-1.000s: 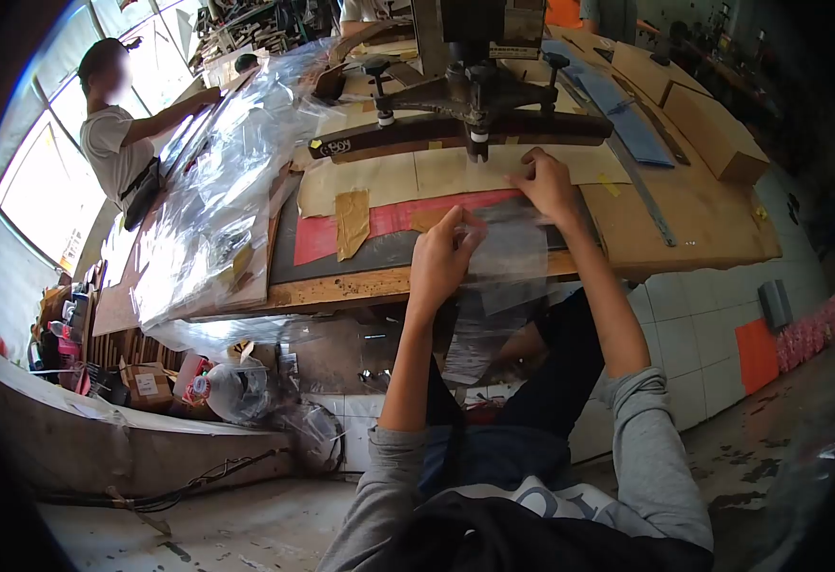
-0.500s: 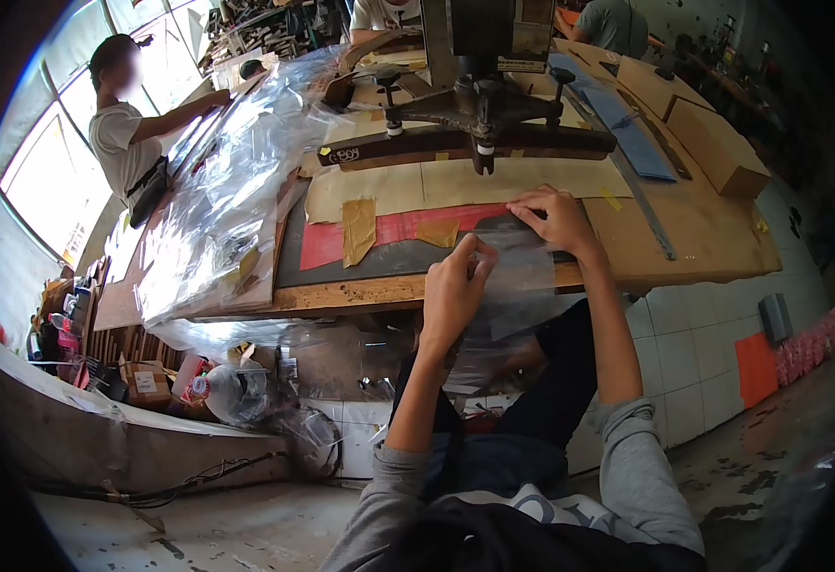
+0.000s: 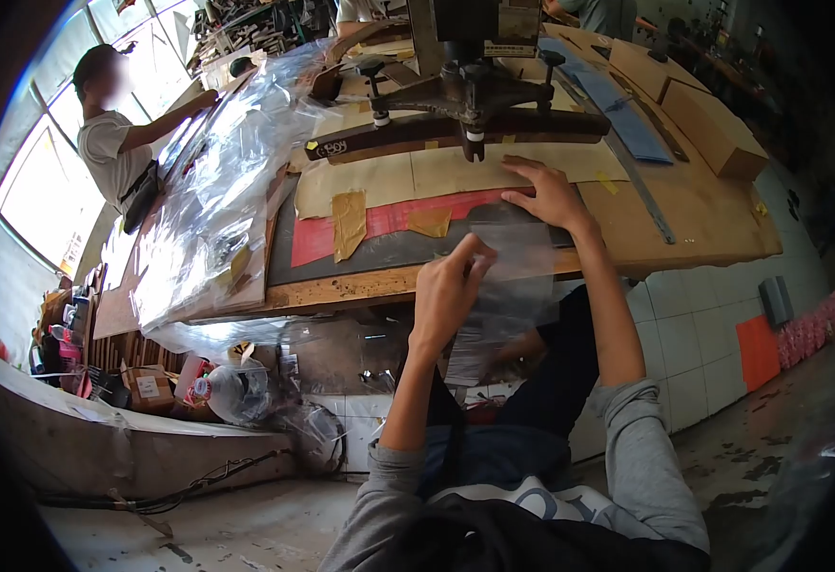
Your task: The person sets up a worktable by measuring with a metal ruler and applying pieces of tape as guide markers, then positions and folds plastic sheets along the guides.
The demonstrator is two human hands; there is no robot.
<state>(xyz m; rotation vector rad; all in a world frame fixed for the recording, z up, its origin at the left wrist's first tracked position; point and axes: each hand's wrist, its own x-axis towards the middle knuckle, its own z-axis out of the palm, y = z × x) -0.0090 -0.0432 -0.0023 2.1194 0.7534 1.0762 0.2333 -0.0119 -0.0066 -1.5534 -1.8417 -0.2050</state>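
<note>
My left hand point(image 3: 450, 289) is closed in a pinch on a clear plastic sheet point(image 3: 522, 262), which hangs over the table's front edge. Thumb and fingers spread apart, my right hand point(image 3: 549, 195) lies at the front edge of a tan sheet point(image 3: 370, 183); nothing shows in its grip. Below that sheet runs a red strip point(image 3: 308, 243) on a dark mat point(image 3: 379, 255). Two pieces of brown tape point(image 3: 349, 225) lie across the red strip. Just beyond my right hand hangs a machine head with a dark curved bar point(image 3: 446, 138).
Crumpled clear plastic point(image 3: 213, 219) covers the table's left side. To the right lie a metal ruler point(image 3: 648, 195), a blue strip point(image 3: 627, 124) and a cardboard box point(image 3: 708, 129). A person point(image 3: 112, 133) stands at the far left; others are partly visible behind the machine.
My right hand has gone from fingers close together at the plastic's upper edge to spread fingers slightly farther up the tan sheet. My left hand keeps its pinch. The view has shifted slightly.
</note>
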